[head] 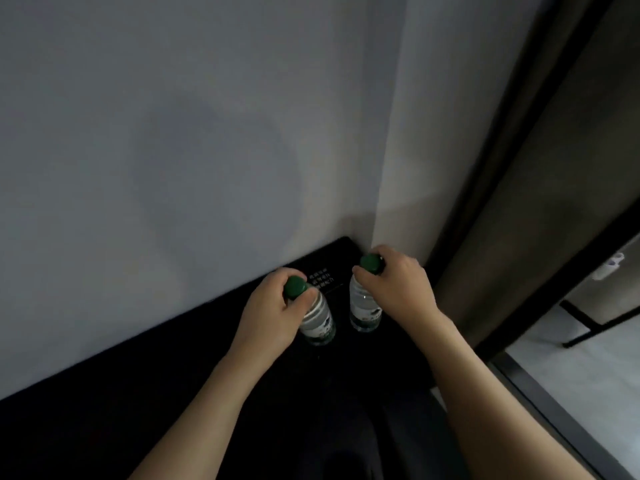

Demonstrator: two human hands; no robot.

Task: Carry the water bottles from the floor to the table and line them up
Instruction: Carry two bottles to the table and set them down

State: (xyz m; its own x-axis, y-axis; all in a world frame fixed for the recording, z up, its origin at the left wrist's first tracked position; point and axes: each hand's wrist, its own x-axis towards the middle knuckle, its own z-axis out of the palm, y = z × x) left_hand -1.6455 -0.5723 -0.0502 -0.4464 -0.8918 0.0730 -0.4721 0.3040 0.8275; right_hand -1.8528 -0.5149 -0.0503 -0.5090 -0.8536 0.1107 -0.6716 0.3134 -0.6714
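Two bare forearms reach from the near edge over a black table (104, 410), and each hand curls round the neck of a clear water bottle just under its green cap. The left hand (273, 317) grips the left bottle (317, 320), which leans a little to the right, while the right hand (394, 289) grips the right bottle (363, 306), which looks upright; whether either base touches the tabletop cannot be told. The two bottles are just beside each other, apart, near the table's far right corner, with a small card of white print (323, 277) lying beyond them and the pale wall (173, 150) behind.
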